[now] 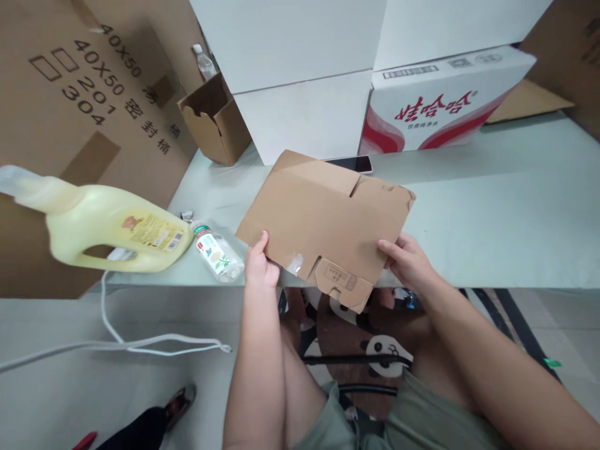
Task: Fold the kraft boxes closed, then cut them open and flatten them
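A flattened brown cardboard box (323,212) is held tilted over the table's front edge. Slots and flaps show along its sides, and a printed label sits on the flap nearest me. My left hand (261,265) grips its lower left edge, thumb on top and the other fingers hidden underneath. At the right edge my right hand (407,259) pinches the cardboard, thumb on the upper face. Just left of my left hand a small clear bottle (219,255) with a green and white label lies on its side.
A large yellow jug (117,225) is at the left, before a big carton (94,94). White boxes (304,119) and a red-and-white carton (435,112) line the back of the green-covered table (492,206). A phone-like dark object (351,164), an open small box (215,122) and white cable (154,340) also show.
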{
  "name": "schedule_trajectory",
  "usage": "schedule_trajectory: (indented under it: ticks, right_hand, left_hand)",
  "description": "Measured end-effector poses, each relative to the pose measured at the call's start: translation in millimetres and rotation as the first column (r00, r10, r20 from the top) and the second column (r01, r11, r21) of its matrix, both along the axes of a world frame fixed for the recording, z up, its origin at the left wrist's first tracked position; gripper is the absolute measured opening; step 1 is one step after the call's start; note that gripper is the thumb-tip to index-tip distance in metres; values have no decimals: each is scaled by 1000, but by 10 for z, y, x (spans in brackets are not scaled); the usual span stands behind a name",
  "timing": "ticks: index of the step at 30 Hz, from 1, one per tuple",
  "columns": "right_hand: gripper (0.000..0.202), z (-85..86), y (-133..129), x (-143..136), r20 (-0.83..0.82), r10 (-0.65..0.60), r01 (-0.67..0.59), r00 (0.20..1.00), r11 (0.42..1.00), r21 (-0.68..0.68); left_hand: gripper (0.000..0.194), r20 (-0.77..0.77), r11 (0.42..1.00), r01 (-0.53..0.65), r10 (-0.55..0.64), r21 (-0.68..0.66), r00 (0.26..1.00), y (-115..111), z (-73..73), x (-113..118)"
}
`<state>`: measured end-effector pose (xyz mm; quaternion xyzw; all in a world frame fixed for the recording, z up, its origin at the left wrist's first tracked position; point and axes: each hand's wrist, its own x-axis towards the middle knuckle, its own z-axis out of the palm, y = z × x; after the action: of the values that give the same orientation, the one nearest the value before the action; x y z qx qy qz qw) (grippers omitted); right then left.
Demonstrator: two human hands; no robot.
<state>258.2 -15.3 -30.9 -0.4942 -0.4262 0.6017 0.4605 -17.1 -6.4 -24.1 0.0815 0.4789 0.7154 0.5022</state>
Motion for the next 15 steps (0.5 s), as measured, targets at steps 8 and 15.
schedule_trajectory:
  ticks: [8, 15]
  right_hand:
    - [44, 381, -416, 219, -80, -187, 175, 979, 975, -137]
    - [42, 303, -1066, 1703, 340, -650, 656, 679, 746, 117]
  left_hand:
    - [21, 150, 988, 149, -141, -44, 979, -38, 241, 172]
    - [17, 109, 981, 178, -169, -82, 980, -74, 325, 142]
